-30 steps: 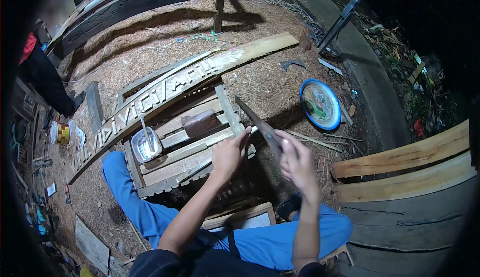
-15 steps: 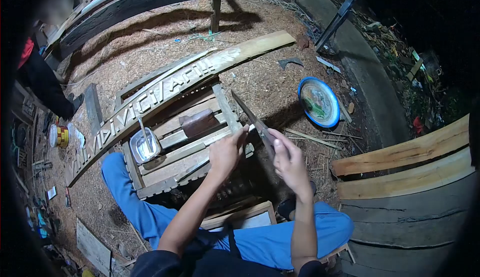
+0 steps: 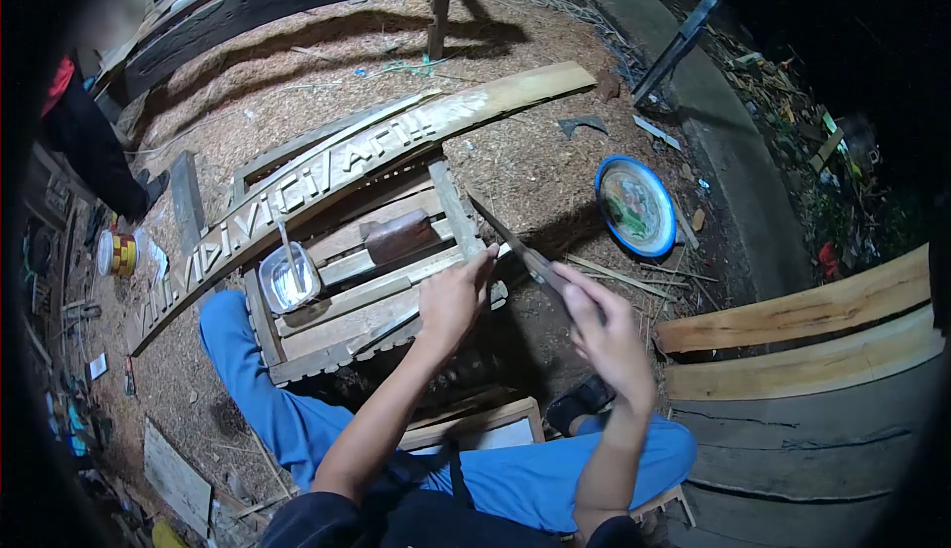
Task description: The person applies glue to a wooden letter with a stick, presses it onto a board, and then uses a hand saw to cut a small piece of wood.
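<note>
My right hand [image 3: 609, 340] is closed round the handle of a long dark-bladed knife [image 3: 507, 235], whose tip points up and left past the crate corner. Beside the blade, my left hand [image 3: 453, 302] pinches a thin pale stick of wood [image 3: 503, 250], mostly hidden by the fingers. That hand is over the right side of a slatted wooden crate [image 3: 454, 206]. On the slats lie a dark brown curved block [image 3: 399, 239] and a clear plastic tub [image 3: 288, 280] with a brush-like handle [image 3: 289, 247] standing in it.
A long curved board with raised letters [image 3: 342, 159] rests across the crate's far side. To the right are a blue-rimmed basin [image 3: 635, 206] and curved planks [image 3: 792, 300]. A bench [image 3: 297, 13] stands behind. At left are another person's dark trousers [image 3: 89, 157] and a yellow bucket [image 3: 117, 254].
My right hand has moved right and slightly down, drawing the knife along the stick. My left hand stays nearly in place. The whole view has shifted slightly.
</note>
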### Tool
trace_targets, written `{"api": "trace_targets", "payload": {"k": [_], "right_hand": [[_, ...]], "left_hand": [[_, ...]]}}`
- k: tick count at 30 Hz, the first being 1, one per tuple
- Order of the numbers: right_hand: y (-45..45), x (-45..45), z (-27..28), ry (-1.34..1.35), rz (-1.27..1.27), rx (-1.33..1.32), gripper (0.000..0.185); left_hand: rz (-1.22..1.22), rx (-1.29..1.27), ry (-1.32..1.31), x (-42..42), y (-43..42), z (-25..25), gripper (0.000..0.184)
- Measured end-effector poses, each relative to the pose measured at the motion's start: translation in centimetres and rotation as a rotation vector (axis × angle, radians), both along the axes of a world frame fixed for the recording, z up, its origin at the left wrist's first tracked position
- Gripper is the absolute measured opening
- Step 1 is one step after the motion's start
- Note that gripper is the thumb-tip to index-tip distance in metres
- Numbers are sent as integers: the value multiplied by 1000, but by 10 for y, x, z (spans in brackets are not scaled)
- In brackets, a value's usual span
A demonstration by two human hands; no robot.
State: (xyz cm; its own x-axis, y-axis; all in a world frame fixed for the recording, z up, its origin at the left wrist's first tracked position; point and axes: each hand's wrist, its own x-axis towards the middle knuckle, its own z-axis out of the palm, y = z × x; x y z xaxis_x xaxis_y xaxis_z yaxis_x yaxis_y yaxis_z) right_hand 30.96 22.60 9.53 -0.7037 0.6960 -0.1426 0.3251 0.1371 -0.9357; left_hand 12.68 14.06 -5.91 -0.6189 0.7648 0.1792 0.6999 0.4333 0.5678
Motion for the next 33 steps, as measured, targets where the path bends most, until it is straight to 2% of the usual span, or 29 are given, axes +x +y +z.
{"api": "trace_targets", "payload": {"k": [1, 3, 5, 6, 8, 12, 14, 16, 18, 20, 22, 24, 26, 30, 33], "right_hand": [[-3, 10, 15, -29, 11, 2, 40], [-3, 15, 23, -56, 14, 3, 40], [-1, 8, 16, 3, -28, -182, 40], [0, -4, -4, 5, -36, -184, 40], [2, -29, -50, 174, -119, -237, 40], [1, -4, -3, 0, -48, -123, 41], [-3, 11, 18, -19, -27, -187, 40], [-9, 14, 22, -83, -29, -22, 40], [-5, 1, -9, 19, -19, 67, 41], [0, -20, -34, 105, -60, -60, 41], [6, -16, -29, 40, -63, -152, 40], [3, -2, -2, -44, -39, -26, 40], [-4, 11, 20, -47, -14, -40, 40], [-7, -5, -10, -27, -36, 4, 42], [3, -22, -38, 81, -105, -228, 44]], "left_hand": [[10, 24, 47, 0, 1, -4, 29], [6, 26, 45, 0, 3, -9, 28], [-12, 26, 50, -1, 2, -10, 28], [-11, 35, 50, -1, 1, -7, 28], [-15, 50, 52, 2, 1, -3, 29], [8, 58, 31, 0, -1, 3, 27], [10, 2, 40, 0, 0, 3, 27], [-10, 16, 10, 0, 0, 1, 30], [-30, 29, -11, -1, 2, -2, 36], [-19, 66, 33, -1, 1, -7, 33], [-20, 46, 34, 0, 0, -3, 32], [0, 28, 28, -2, -1, 0, 31], [3, -32, 14, 0, 1, 2, 30], [8, 41, 36, 0, 3, -9, 31], [13, 62, 59, 0, 3, -7, 31]]}}
